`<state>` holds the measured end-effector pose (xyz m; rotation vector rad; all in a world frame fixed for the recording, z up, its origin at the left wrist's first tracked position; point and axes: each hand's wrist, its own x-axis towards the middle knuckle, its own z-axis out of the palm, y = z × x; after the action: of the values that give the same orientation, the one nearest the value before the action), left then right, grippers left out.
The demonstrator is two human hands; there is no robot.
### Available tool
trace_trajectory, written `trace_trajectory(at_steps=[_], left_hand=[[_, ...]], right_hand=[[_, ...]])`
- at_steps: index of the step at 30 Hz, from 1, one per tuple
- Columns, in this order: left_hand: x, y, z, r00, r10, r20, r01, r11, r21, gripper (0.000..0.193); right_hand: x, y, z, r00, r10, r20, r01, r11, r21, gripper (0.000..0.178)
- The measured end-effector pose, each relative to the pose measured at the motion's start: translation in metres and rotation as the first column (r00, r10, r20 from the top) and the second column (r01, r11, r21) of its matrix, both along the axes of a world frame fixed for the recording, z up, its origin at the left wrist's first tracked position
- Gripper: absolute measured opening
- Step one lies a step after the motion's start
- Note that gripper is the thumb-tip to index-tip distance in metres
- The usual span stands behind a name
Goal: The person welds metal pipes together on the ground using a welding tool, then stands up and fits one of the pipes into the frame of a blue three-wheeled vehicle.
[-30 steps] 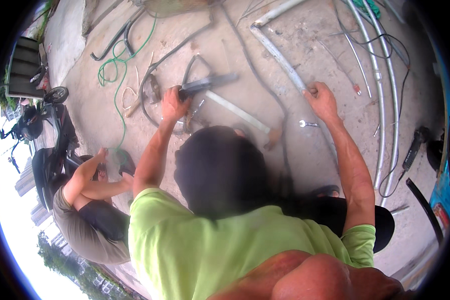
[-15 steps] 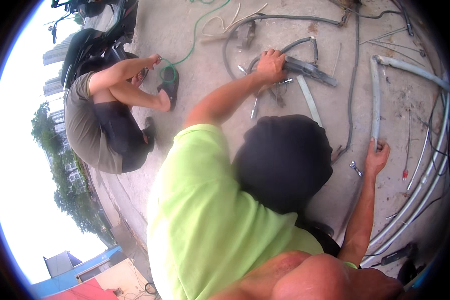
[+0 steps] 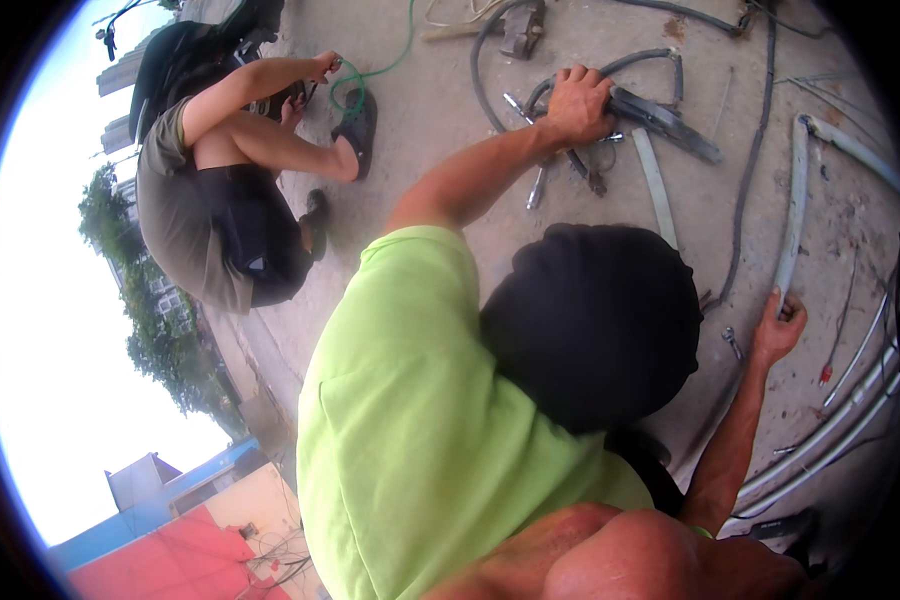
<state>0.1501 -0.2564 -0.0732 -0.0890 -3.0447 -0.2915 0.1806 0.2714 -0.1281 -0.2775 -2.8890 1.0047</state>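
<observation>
where one hand (image 3: 780,327) (right) grips, one pipe (image 3: 794,215) lies

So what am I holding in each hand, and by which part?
Your left hand grips the long dark tool by its left end. Your right hand holds the bent grey pipe on its nearer stretch, below the bend.

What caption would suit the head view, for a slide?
Left hand on a black tool, right hand at the end of a bent pipe, another person at left.
</observation>
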Motion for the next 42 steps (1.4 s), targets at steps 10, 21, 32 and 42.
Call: trace_trajectory(at_steps=[10,21,32,42], left_hand=[[-0.003,0.0025,0.0021,0.999,0.006,-0.032,-0.006,1.0,0.007,0.043],[-0.0049,0.0054,0.0066,1.0,0.008,-0.012,-0.008,1.0,-0.01,0.043],[-0.0042,0.0063,0.0082,1.0,0.004,-0.017,-0.004,1.0,-0.018,0.043],[-0.003,0.0048,0.0098,1.0,-0.003,-0.015,0.003,1.0,-0.003,0.043]], right_hand=[[0.0001,0.0022,-0.0019,0.999,-0.006,0.041,0.007,1.0,-0.017,0.045],[-0.0002,0.0017,0.0,1.0,0.004,0.019,-0.004,1.0,0.001,0.045],[0.0008,0.0005,0.0017,1.0,0.0,0.022,0.0,1.0,0.005,0.043],[0.0008,-0.0008,0.0001,1.0,0.01,-0.027,-0.01,1.0,-0.013,0.041]])
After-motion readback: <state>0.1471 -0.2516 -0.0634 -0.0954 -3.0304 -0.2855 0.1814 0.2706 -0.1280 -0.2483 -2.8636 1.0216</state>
